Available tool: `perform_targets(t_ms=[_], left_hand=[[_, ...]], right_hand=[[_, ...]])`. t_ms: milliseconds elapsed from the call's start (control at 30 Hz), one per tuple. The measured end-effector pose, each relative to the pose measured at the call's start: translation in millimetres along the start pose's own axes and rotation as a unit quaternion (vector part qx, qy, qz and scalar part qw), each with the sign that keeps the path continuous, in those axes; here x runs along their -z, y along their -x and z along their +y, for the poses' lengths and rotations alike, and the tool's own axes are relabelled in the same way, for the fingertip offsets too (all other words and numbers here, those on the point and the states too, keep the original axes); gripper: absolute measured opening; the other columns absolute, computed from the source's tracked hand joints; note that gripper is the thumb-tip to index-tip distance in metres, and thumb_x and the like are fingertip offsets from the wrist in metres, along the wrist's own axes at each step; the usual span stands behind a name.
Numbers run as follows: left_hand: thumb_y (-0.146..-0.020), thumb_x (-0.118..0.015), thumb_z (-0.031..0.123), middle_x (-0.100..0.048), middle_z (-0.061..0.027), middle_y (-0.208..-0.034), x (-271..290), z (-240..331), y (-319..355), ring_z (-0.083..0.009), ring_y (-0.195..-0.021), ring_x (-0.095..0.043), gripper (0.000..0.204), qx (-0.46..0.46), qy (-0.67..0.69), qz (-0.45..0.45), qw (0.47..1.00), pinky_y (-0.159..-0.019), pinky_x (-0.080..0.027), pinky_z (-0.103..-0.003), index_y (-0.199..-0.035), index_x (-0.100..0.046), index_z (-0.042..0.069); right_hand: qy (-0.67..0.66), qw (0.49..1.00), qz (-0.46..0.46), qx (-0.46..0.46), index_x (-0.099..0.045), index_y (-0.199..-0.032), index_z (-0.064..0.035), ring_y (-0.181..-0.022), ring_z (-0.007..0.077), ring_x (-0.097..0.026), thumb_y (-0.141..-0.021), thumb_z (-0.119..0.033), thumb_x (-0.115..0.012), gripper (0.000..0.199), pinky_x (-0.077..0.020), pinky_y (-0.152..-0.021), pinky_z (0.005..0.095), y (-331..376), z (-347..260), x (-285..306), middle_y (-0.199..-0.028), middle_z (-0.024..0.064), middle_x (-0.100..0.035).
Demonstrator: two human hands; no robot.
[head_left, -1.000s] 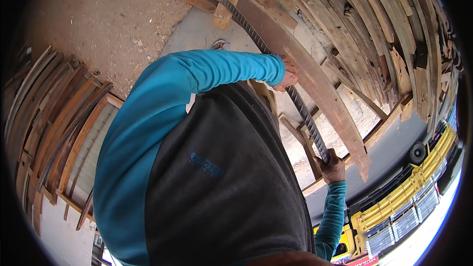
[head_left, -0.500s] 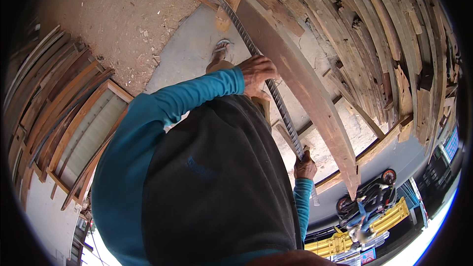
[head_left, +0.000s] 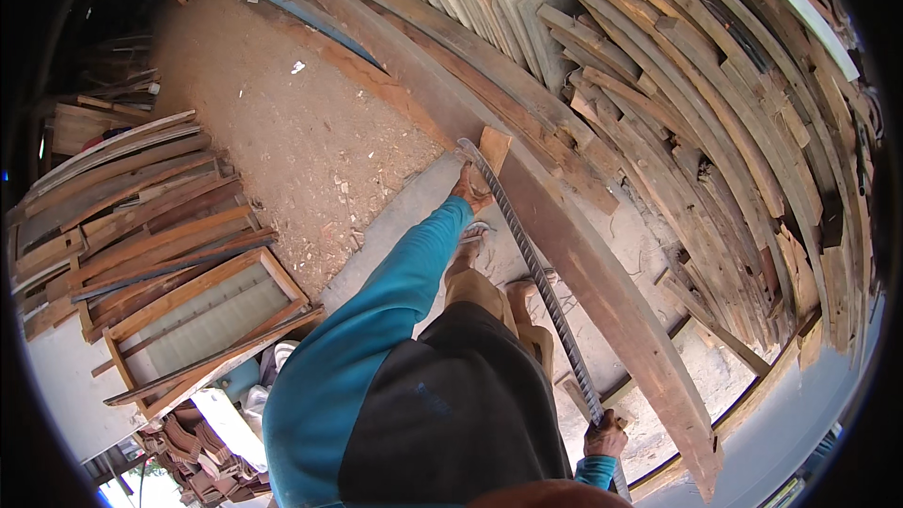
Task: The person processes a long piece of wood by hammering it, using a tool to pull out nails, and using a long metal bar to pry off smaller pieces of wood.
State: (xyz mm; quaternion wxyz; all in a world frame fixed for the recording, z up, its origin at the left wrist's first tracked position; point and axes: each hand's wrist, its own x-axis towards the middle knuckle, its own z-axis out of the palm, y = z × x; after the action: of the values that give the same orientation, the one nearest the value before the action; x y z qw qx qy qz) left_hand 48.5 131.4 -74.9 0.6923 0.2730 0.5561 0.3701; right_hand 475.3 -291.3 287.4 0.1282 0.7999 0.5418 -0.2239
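A long grey ribbed steel pry bar [head_left: 544, 284], with a flattened, bent far end, slants across in front of me. My right hand [head_left: 606, 435] is wrapped round its near part. At the far end, my left hand [head_left: 473, 190] is curled against the bar's left side; its fingers are partly hidden there. Alongside the bar, to its right, runs a thick brown wooden beam [head_left: 611, 292]. A short wooden block [head_left: 494, 147] sits by the bent tip, against the beam. Whether the tip touches the block, I cannot tell.
Stacked long planks [head_left: 715, 150] fill the right side. More boards [head_left: 141, 216] and a wooden frame with a pale panel [head_left: 207, 320] lie at left. Wood chips litter the dirt floor [head_left: 301, 141]. My sandalled foot [head_left: 478, 229] stands on concrete near the beam.
My left hand has moved from the bar's middle to its far bent end, and that arm is stretched out. The right hand keeps its hold near the other end. The view has shifted.
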Motion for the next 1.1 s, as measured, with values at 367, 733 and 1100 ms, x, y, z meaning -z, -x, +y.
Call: perform_targets(t_ms=[367, 733, 1100], left_hand=[[-0.071, -0.087, 0.031, -0.04, -0.0286, -0.15, -48.3, 96.6, 66.1, -0.0375, -0.137, -0.044, 0.127, 0.008, -0.412, 0.046, 0.91, -0.114, -0.038, -0.036, -0.158, 0.002, 0.009], [-0.059, -0.091, 0.035, -0.061, -0.0229, -0.123, -11.8, 115.8, 22.4, -0.0372, -0.111, -0.062, 0.117, -0.045, -0.618, 0.023, 0.785, -0.098, -0.05, -0.042, -0.148, -0.021, 0.007], [-0.06, -0.09, 0.027, -0.056, -0.02, -0.132, 17.4, 169.9, -12.1, -0.0365, -0.122, -0.055, 0.106, -0.236, -0.71, -0.063, 0.661, -0.103, -0.047, -0.045, -0.146, -0.031, 0.005]], right_hand=[[0.004, 0.998, -0.03, -0.048, -0.06, -0.086, -0.0109, -0.069, 0.0411, -0.069, -0.08, -0.021, -0.07, 0.015, -0.0537, -0.061, 0.0533, -52.9, 22.7, -33.6, -0.072, 0.0197, -0.068], [-0.095, 0.984, -0.116, -0.097, -0.065, -0.099, -0.0139, -0.082, 0.0435, -0.067, -0.084, -0.031, -0.069, 0.023, -0.0533, -0.071, 0.0527, -76.3, 26.2, -96.4, -0.083, 0.0204, -0.07], [-0.14, 0.956, -0.188, -0.178, -0.063, -0.101, -0.0124, -0.086, 0.0369, -0.07, -0.087, -0.034, -0.065, 0.026, -0.0546, -0.077, 0.0487, 58.6, -26.2, -50.2, -0.087, 0.0166, -0.072]])
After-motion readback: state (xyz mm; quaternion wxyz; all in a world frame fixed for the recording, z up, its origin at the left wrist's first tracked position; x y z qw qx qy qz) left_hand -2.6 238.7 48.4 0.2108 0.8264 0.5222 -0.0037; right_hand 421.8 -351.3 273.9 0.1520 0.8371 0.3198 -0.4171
